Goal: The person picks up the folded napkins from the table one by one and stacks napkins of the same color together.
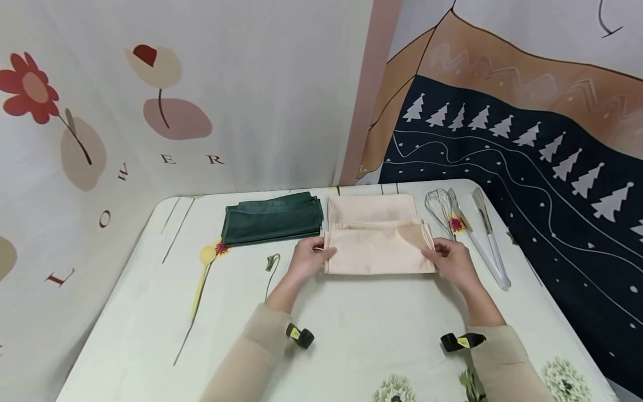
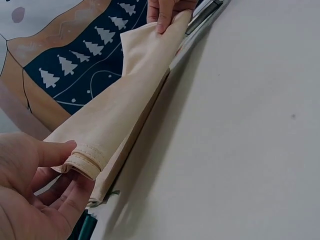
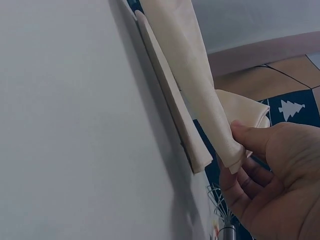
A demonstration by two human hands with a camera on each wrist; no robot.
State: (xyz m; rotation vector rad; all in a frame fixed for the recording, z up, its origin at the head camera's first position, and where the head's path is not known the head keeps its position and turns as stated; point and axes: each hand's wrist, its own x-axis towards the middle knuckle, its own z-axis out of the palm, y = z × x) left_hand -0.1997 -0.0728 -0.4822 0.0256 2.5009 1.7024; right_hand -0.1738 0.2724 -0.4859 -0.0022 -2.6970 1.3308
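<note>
A pale beige folded cloth point(image 1: 377, 251) is stretched between both hands. At its left end, the left hand point(image 1: 305, 258) pinches the layers between thumb and fingers. The right hand point(image 1: 454, 263) pinches the opposite end the same way. In the left wrist view, the held cloth point(image 2: 115, 110) slants upward, its stitched hem near the left thumb. Another folded beige cloth point(image 1: 372, 208) lies on the table just behind and partly hidden beneath it. The right wrist view shows a gap between the raised cloth point(image 3: 200, 85) and the lower beige cloth point(image 3: 175, 110).
A dark green folded cloth point(image 1: 271, 219) lies left of the beige ones. Further left is a yellow spoon-shaped utensil point(image 1: 207, 255). Beyond the right hand lie a whisk point(image 1: 439, 204) and white-handled tongs point(image 1: 494, 251). Printed fabric hangs behind the table.
</note>
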